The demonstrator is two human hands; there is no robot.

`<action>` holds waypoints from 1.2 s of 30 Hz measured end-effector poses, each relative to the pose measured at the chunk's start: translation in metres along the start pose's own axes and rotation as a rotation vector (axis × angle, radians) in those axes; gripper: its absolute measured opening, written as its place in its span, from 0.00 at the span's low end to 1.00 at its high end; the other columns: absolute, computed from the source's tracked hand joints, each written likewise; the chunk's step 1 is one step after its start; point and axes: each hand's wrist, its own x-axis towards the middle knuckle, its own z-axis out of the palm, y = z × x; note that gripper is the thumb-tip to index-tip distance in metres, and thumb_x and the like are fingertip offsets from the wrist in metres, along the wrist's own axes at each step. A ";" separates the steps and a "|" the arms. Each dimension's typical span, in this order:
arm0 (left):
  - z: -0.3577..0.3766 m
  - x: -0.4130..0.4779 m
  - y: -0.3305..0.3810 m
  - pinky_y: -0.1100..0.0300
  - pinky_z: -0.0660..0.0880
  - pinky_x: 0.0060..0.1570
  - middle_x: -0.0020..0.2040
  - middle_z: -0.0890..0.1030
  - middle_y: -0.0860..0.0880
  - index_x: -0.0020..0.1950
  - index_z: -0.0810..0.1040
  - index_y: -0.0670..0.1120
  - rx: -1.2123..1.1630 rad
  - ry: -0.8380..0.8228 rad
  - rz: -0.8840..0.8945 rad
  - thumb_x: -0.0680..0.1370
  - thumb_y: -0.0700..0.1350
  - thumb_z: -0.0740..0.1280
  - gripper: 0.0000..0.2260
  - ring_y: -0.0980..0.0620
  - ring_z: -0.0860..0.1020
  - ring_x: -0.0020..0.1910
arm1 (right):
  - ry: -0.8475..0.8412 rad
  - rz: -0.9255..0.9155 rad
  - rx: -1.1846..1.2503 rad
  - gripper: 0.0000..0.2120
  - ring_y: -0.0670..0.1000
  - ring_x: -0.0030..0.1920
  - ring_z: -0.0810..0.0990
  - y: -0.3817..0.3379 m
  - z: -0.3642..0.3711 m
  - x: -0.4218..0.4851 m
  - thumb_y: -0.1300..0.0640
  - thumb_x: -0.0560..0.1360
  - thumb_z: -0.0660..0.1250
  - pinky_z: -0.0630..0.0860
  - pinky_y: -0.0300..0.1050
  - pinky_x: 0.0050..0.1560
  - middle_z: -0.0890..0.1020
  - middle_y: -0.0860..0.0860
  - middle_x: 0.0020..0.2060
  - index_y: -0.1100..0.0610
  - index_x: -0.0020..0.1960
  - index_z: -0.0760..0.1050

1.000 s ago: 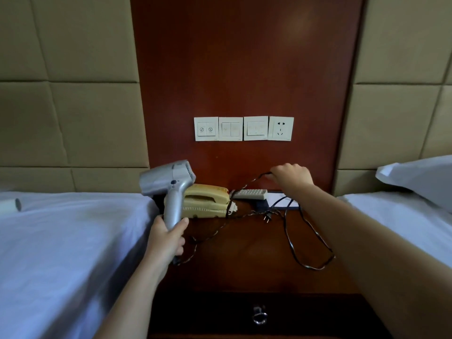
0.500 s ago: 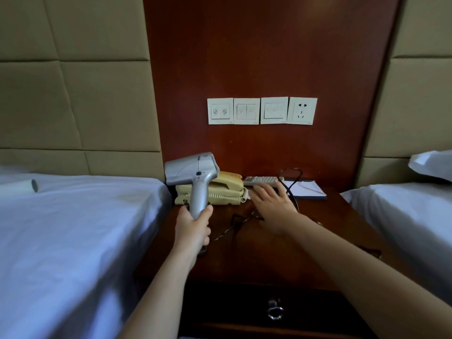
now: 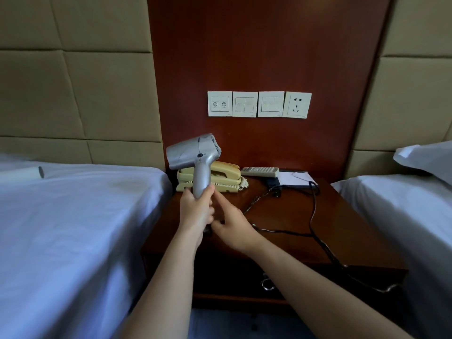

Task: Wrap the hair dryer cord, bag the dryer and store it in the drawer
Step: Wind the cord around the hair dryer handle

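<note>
My left hand (image 3: 195,212) grips the handle of the silver hair dryer (image 3: 195,154) and holds it upright over the left part of the dark wooden nightstand (image 3: 288,216). My right hand (image 3: 232,227) sits just right of the left one, back facing up, fingers stretched toward the base of the handle. The black cord (image 3: 313,211) comes out from under my right hand, loops across the nightstand top and hangs over its front right edge. Its plug (image 3: 276,192) lies unplugged near the back. The drawer (image 3: 267,285) below is closed, with a metal ring pull.
A cream telephone (image 3: 220,177), a remote control (image 3: 259,170) and a notepad (image 3: 297,178) line the nightstand's back. Switches and a socket (image 3: 297,104) are on the wood panel above. White beds flank it, left (image 3: 73,216) and right (image 3: 403,206).
My right hand drew back from the far cord at the wall panel to the base of the dryer handle. The cord now lies spread over the tabletop. The view shifted left.
</note>
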 end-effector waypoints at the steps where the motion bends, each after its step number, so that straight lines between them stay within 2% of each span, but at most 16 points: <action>1: -0.002 0.001 0.000 0.69 0.58 0.15 0.30 0.68 0.48 0.53 0.70 0.40 -0.021 -0.012 -0.007 0.77 0.44 0.66 0.10 0.61 0.63 0.15 | -0.026 -0.001 -0.008 0.36 0.37 0.40 0.77 0.003 0.003 -0.001 0.70 0.70 0.60 0.70 0.27 0.41 0.78 0.47 0.54 0.51 0.75 0.57; 3: -0.008 0.004 0.001 0.70 0.57 0.16 0.30 0.67 0.48 0.51 0.69 0.40 -0.043 -0.025 -0.010 0.78 0.43 0.65 0.09 0.60 0.62 0.15 | -0.093 -0.017 -0.115 0.33 0.41 0.40 0.77 0.010 0.005 -0.002 0.69 0.70 0.61 0.69 0.27 0.42 0.80 0.50 0.53 0.53 0.73 0.61; 4: -0.011 0.006 0.000 0.70 0.57 0.16 0.30 0.66 0.48 0.51 0.69 0.41 -0.041 -0.022 -0.008 0.78 0.43 0.65 0.08 0.60 0.61 0.15 | -0.121 -0.030 -0.192 0.30 0.44 0.40 0.77 0.013 0.005 -0.003 0.67 0.70 0.62 0.71 0.30 0.42 0.81 0.52 0.52 0.53 0.71 0.64; 6: -0.018 0.011 0.000 0.70 0.56 0.16 0.30 0.66 0.48 0.48 0.69 0.42 -0.020 -0.020 -0.001 0.78 0.43 0.65 0.07 0.60 0.61 0.15 | -0.156 -0.041 -0.362 0.24 0.50 0.45 0.79 0.021 0.001 -0.003 0.61 0.73 0.63 0.76 0.42 0.46 0.81 0.53 0.51 0.51 0.68 0.67; 8: -0.024 0.014 -0.001 0.69 0.56 0.16 0.30 0.66 0.48 0.46 0.69 0.43 0.004 -0.027 0.007 0.78 0.43 0.65 0.06 0.60 0.61 0.16 | -0.165 -0.030 -0.507 0.20 0.52 0.50 0.81 0.028 -0.007 -0.002 0.55 0.76 0.63 0.77 0.48 0.50 0.82 0.52 0.53 0.50 0.67 0.68; 10: -0.029 0.016 -0.003 0.68 0.57 0.16 0.30 0.66 0.48 0.45 0.68 0.43 0.020 -0.025 0.007 0.78 0.43 0.65 0.07 0.60 0.61 0.16 | -0.149 -0.047 -0.582 0.15 0.53 0.52 0.81 0.032 -0.017 -0.002 0.53 0.77 0.62 0.77 0.48 0.50 0.82 0.51 0.53 0.51 0.64 0.71; 12: -0.031 0.017 -0.005 0.69 0.57 0.17 0.31 0.66 0.48 0.43 0.67 0.45 0.026 -0.021 0.005 0.78 0.43 0.65 0.08 0.60 0.61 0.16 | -0.165 -0.067 -0.635 0.10 0.54 0.49 0.81 0.034 -0.027 0.000 0.53 0.78 0.61 0.75 0.48 0.46 0.83 0.51 0.49 0.53 0.58 0.74; 16: -0.034 0.017 -0.005 0.69 0.58 0.17 0.31 0.65 0.48 0.42 0.67 0.46 0.065 -0.021 0.015 0.78 0.43 0.64 0.08 0.60 0.61 0.16 | -0.210 -0.051 -0.703 0.06 0.56 0.46 0.80 0.037 -0.040 0.008 0.55 0.78 0.62 0.72 0.47 0.42 0.83 0.53 0.44 0.55 0.51 0.76; 18: -0.035 0.018 -0.004 0.68 0.58 0.16 0.31 0.66 0.48 0.42 0.67 0.46 0.083 -0.021 0.030 0.78 0.43 0.64 0.08 0.60 0.62 0.16 | -0.206 -0.042 -0.725 0.06 0.57 0.47 0.80 0.037 -0.047 0.013 0.56 0.77 0.63 0.71 0.46 0.42 0.83 0.54 0.45 0.55 0.50 0.77; 26: -0.038 0.023 -0.004 0.68 0.59 0.17 0.30 0.65 0.49 0.44 0.66 0.44 0.179 -0.024 0.084 0.78 0.44 0.65 0.09 0.60 0.62 0.16 | -0.239 -0.007 -0.817 0.06 0.56 0.50 0.79 0.034 -0.074 0.033 0.54 0.76 0.64 0.75 0.51 0.49 0.82 0.53 0.47 0.54 0.48 0.77; 29: -0.042 0.024 -0.002 0.67 0.60 0.16 0.31 0.66 0.49 0.47 0.67 0.43 0.207 -0.027 0.090 0.78 0.44 0.65 0.09 0.60 0.62 0.16 | -0.233 0.004 -0.833 0.05 0.54 0.48 0.79 0.036 -0.083 0.035 0.54 0.76 0.64 0.73 0.49 0.46 0.82 0.52 0.45 0.54 0.47 0.77; 33: -0.047 0.023 0.001 0.67 0.60 0.16 0.31 0.66 0.48 0.48 0.67 0.42 0.242 -0.021 0.105 0.78 0.44 0.65 0.08 0.60 0.62 0.16 | -0.236 0.056 -0.689 0.07 0.51 0.39 0.75 0.036 -0.098 0.037 0.58 0.76 0.65 0.69 0.43 0.39 0.76 0.49 0.35 0.54 0.39 0.74; 36: -0.053 0.023 0.002 0.66 0.61 0.17 0.32 0.67 0.48 0.49 0.68 0.42 0.316 -0.013 0.112 0.78 0.45 0.65 0.08 0.59 0.63 0.18 | -0.236 0.084 -0.693 0.10 0.48 0.36 0.72 0.031 -0.112 0.040 0.57 0.77 0.65 0.67 0.42 0.37 0.73 0.48 0.34 0.52 0.37 0.70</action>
